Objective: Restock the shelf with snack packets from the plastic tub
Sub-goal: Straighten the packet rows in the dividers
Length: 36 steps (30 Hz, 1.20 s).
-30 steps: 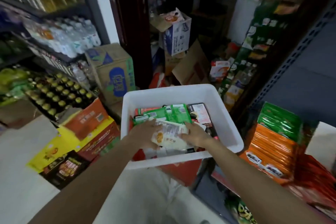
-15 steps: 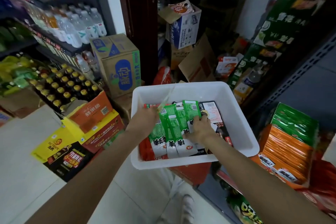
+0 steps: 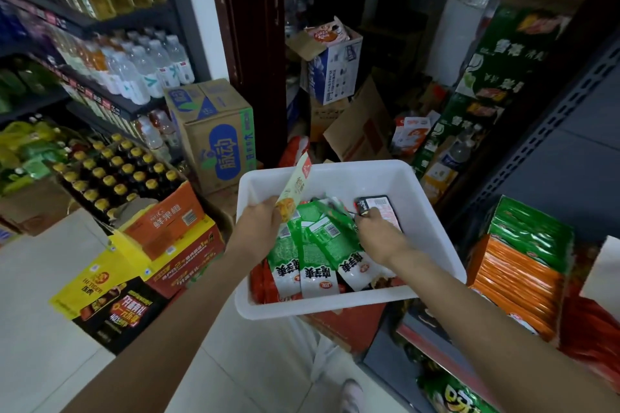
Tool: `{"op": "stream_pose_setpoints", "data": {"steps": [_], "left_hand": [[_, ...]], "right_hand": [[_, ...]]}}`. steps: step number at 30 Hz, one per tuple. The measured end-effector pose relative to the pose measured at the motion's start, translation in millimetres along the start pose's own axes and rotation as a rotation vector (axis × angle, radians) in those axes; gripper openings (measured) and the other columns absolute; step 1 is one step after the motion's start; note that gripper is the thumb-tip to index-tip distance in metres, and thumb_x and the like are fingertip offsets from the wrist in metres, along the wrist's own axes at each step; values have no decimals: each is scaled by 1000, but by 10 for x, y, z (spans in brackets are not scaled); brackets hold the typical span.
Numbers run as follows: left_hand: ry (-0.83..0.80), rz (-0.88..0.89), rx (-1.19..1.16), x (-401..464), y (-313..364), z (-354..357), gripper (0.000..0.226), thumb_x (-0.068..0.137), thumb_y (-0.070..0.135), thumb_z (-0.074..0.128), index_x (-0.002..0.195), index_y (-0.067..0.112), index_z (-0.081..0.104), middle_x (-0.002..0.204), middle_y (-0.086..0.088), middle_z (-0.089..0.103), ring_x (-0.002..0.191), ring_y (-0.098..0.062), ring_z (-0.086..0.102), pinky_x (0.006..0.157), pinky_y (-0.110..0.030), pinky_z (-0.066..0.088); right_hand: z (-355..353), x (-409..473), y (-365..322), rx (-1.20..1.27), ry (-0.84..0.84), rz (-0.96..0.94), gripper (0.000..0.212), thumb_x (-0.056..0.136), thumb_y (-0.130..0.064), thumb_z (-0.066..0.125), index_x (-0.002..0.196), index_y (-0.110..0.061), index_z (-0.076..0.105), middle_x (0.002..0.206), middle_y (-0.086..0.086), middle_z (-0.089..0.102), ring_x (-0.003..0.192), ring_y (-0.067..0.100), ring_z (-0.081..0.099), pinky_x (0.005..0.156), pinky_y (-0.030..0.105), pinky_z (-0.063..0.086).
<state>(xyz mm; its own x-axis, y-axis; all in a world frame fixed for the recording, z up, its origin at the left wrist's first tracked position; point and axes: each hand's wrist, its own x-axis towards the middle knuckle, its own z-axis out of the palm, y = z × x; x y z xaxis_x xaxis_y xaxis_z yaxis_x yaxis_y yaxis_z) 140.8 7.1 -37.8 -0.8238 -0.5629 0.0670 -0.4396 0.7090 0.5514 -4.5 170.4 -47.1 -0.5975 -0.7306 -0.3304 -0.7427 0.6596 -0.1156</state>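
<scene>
Left hand [image 3: 260, 223] lifts pale packet [image 3: 295, 189] over white tub [image 3: 436, 231].

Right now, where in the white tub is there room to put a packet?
The white plastic tub is bare along its far wall, beyond the black packet. The near half is crowded with green-and-white snack packets and both hands.

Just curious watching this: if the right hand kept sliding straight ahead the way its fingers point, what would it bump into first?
Most likely the black packet lying in the white tub: the right hand points at it and its fingers already seem to touch its near edge. Beyond that comes the tub's far wall; depth is hard to judge.
</scene>
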Motion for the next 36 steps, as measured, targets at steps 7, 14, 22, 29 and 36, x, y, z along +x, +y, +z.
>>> {"op": "stream_pose_setpoints", "data": {"steps": [7, 14, 22, 29, 36], "left_hand": [[-65, 97, -54, 319, 667, 22, 31, 99, 14, 36, 126, 9, 52, 86, -24, 64, 80, -37, 60, 71, -41, 45], [-437, 247, -453, 211, 1695, 461, 33, 93, 45, 51, 93, 14, 62, 90, 0, 57, 82, -11, 52, 75, -27, 37], [-396, 348, -518, -93, 2847, 1302, 23, 79, 32, 70, 86, 10, 67, 83, -9, 70, 76, -14, 63, 67, -30, 44], [-271, 281, -604, -398, 3730, 1939, 20, 86, 31, 65, 88, 11, 69, 83, -14, 70, 65, -7, 54, 63, -31, 40], [-116, 231, -576, -740, 4363, 2264, 22, 97, 20, 50, 110, 6, 61, 97, 0, 62, 84, -12, 58, 56, -7, 40]], "right_hand": [[-741, -569, 566, 363, 170, -192, 19, 93, -5, 50, 105, -14, 61, 95, 9, 63, 91, 26, 58, 81, 39, 44], [-680, -1106, 1253, 665, 638, 50, 15, 81, -13, 72, 95, -14, 67, 78, -6, 64, 75, 12, 60, 63, 14, 43], [-386, -1947, 2256, 1175, 818, 269, 19, 79, -8, 73, 85, -21, 62, 79, -6, 65, 70, 5, 62, 67, 27, 52], [-322, -2732, 3308, 1174, 875, 371, 30, 72, 6, 73, 69, -20, 60, 62, -8, 60, 57, 10, 54, 50, 25, 50], [-160, -3324, 4261, 1019, 1067, 573, 17, 76, -5, 74, 89, -12, 66, 77, 0, 67, 69, 16, 60, 68, 40, 56]]}}
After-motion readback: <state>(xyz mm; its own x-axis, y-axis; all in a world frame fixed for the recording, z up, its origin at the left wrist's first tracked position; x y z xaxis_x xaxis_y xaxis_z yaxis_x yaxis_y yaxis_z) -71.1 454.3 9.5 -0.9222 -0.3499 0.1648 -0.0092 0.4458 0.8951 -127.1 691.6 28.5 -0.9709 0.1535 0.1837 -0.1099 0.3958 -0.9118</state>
